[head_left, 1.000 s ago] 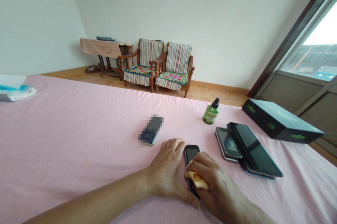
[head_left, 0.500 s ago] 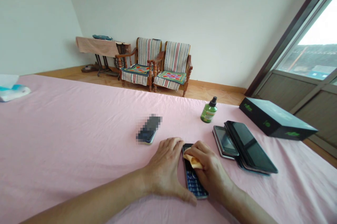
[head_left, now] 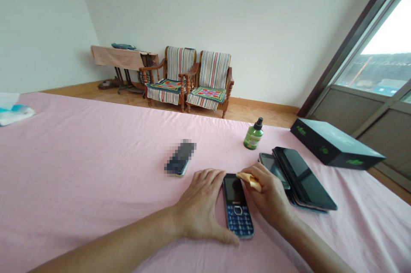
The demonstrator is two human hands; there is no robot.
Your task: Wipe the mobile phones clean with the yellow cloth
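A dark blue keypad phone (head_left: pixel 239 217) lies face up on the pink bedsheet (head_left: pixel 105 153), its screen and keys showing. My left hand (head_left: pixel 202 209) steadies it from the left, fingertips at the top edge and thumb by the bottom edge. Pinched in my right hand (head_left: pixel 269 198) is a small yellow cloth (head_left: pixel 252 181), at the phone's upper right corner. Behind that hand, partly hidden, is a phone with a light rim (head_left: pixel 272 166). A black tablet-like device (head_left: pixel 305 179) lies beside it on the right, on top of another flat thing.
Farther back stands a green spray bottle (head_left: pixel 253 137). A blurred-out phone (head_left: pixel 180 158) lies to the left, and a black box (head_left: pixel 337 144) sits at the right. A tissue pack (head_left: pixel 16 114) is at the far left. Two wooden chairs (head_left: pixel 212 72) stand beyond the bed.
My right hand and the cloth have moved right, from over the screen to the phone's upper right edge, uncovering the screen. My left hand has stayed in place.
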